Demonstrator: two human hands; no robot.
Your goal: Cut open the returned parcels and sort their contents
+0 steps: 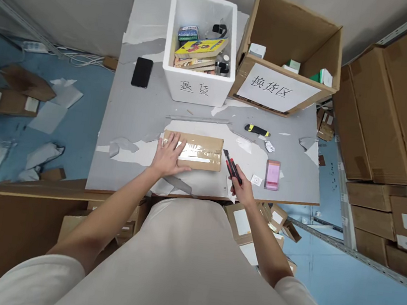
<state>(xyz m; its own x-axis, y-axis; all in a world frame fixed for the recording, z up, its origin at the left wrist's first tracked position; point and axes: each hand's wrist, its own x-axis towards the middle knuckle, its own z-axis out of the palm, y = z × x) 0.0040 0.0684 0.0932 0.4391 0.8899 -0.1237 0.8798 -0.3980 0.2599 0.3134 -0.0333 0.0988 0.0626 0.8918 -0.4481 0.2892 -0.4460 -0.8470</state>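
A long brown cardboard box (203, 153), with shiny clear tape along its top, lies flat at the front middle of the table. My left hand (167, 157) rests on its left end, fingers spread and palm down. Just beyond the box's right end, my right hand (242, 185) grips a black and red utility knife (232, 167). The knife's tip points up and left, close to the box's right edge; whether it touches cannot be made out. Behind the knife lies a second cutter, black and yellow (258, 130).
A white foam bin (197, 86) holding books and small goods stands at the back, beside a cardboard carton (279, 90) with small boxes inside. A black phone (142, 72) lies at left, a pink-screened device (272, 175) at right. Torn paper covers the grey table (125, 117).
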